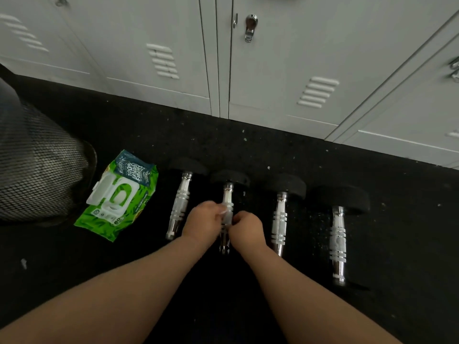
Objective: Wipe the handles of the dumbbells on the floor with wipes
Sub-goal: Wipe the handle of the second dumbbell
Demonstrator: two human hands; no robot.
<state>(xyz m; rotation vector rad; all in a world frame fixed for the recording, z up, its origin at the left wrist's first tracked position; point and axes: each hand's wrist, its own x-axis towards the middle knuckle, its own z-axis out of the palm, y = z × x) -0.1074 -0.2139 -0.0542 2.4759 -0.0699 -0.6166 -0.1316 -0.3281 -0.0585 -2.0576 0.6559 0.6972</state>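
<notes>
Black speckled rubber floor [310, 150] carries all items; its far edge meets a row of grey metal lockers [285, 70] with louvred vents. We list four dumbbells side by side, none touching, each with a chrome handle banded by knurled rings and a black head at the far end. First dumbbell [179, 206] lies toward the floor's left side; second dumbbell [228, 194] beside it; third dumbbell [280, 219] and fourth dumbbell [338, 240] lie to the right, with open floor beyond them out to the lockers that angle in at the right. We hold the second handle at mid-length: left hand [204, 220] and right hand [247, 228] both curl their fingers round it, pinching a small pale wipe [226, 214] against the chrome. Left of the first dumbbell lies a green soft-plastic wipes pack [119, 199], white flip lid open. A black mesh bin [37, 165] stands at the floor's left edge, just beside the pack.
</notes>
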